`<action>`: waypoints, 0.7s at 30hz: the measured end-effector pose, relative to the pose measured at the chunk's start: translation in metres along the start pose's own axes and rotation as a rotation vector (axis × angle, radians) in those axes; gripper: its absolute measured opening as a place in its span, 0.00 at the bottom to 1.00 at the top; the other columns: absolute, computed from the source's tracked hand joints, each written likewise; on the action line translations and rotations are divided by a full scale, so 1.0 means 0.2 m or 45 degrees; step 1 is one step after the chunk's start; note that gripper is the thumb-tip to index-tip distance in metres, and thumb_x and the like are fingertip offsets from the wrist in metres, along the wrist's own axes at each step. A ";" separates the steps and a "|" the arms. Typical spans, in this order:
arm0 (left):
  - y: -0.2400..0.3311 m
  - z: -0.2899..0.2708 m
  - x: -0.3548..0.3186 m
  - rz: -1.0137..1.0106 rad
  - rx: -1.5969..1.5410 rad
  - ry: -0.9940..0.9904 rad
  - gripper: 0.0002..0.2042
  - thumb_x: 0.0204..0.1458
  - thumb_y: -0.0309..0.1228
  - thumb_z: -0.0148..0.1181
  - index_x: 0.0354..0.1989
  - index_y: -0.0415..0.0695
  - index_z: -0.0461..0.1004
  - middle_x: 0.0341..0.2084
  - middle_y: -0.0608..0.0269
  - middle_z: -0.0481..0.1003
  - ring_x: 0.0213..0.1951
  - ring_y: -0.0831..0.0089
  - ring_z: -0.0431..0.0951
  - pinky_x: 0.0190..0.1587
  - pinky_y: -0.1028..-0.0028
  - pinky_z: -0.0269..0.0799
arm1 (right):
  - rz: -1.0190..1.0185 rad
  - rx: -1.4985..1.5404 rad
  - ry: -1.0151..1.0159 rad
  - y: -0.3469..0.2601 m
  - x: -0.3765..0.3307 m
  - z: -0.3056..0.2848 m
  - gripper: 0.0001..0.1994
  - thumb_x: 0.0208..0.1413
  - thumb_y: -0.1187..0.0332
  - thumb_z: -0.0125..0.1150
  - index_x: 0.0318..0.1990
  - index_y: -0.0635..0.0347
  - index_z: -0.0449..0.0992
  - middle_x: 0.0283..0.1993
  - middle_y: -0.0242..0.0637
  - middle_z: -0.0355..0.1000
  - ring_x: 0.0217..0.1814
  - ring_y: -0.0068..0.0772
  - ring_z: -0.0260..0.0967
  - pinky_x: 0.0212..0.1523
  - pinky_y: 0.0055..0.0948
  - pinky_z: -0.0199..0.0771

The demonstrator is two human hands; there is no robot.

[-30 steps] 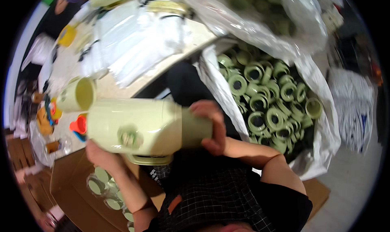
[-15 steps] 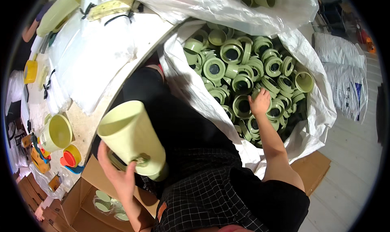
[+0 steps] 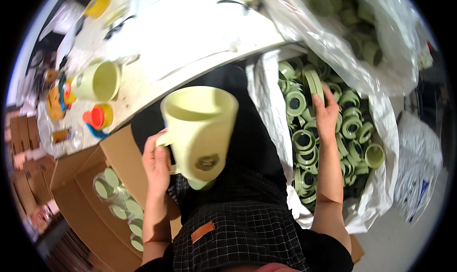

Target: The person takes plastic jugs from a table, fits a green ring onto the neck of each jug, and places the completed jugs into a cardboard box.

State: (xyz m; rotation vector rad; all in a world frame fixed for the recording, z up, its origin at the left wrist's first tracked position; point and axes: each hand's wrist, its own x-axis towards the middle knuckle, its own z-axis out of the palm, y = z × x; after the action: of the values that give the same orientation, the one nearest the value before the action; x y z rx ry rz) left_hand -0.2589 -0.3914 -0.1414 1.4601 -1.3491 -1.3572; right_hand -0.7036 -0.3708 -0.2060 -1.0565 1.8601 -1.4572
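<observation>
My left hand (image 3: pixel 157 165) is closed on the handle of a pale green mug (image 3: pixel 202 134), held upright over my lap. Its mouth faces up and a dark round emblem marks its side; a darker green base shows under it. Off to the right, my right hand (image 3: pixel 327 114) grips a round green lid (image 3: pixel 313 87), turned on edge. It is raised just over a heap of similar green lids (image 3: pixel 304 138), some with dark centres, inside a white woven sack (image 3: pixel 269 98). A pale green cup (image 3: pixel 374 156) lies among them. Part of my right fingers hides behind the lid.
On the table (image 3: pixel 128 93) at left are another pale green mug (image 3: pixel 100 81) and a yellow-and-red tape roll (image 3: pixel 101 116). An open cardboard box (image 3: pixel 78 205) holds several wrapped green pieces. A clear plastic bag (image 3: pixel 395 57) of green cups hangs over the sack's far side.
My right hand has taken a lid from the heap and lifted it on edge. The mug has swung round, its emblem now facing me. The whole view has turned.
</observation>
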 end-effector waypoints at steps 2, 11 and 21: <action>0.01 0.04 -0.02 0.245 0.016 -0.084 0.18 0.66 0.40 0.49 0.53 0.38 0.71 0.50 0.53 0.75 0.38 0.76 0.74 0.42 0.76 0.69 | -0.397 0.020 -0.322 -0.41 0.05 0.26 0.24 0.51 0.67 0.70 0.55 0.65 0.75 0.41 0.35 0.71 0.43 0.30 0.69 0.48 0.27 0.70; -0.03 0.02 -0.13 0.390 -0.098 -0.185 0.13 0.63 0.30 0.52 0.52 0.36 0.71 0.58 0.43 0.72 0.55 0.57 0.77 0.55 0.67 0.72 | -0.975 -0.135 -1.205 -0.72 -0.19 0.58 0.30 0.45 0.47 0.70 0.51 0.59 0.80 0.31 0.33 0.63 0.33 0.35 0.63 0.36 0.33 0.65; 0.13 0.16 -0.31 0.306 0.418 -0.299 0.23 0.56 0.34 0.62 0.59 0.43 0.64 0.65 0.44 0.63 0.49 0.44 0.78 0.46 0.60 0.78 | -0.391 -0.440 -1.055 -0.80 -0.29 0.59 0.25 0.59 0.55 0.62 0.56 0.65 0.76 0.34 0.37 0.64 0.37 0.32 0.63 0.39 0.31 0.65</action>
State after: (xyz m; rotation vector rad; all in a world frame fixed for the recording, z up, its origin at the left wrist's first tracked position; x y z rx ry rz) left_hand -0.2896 -0.3320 -0.1091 1.3159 -1.9070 -1.2190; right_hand -0.5382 -0.4012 -0.0859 -1.8266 1.3781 -0.6414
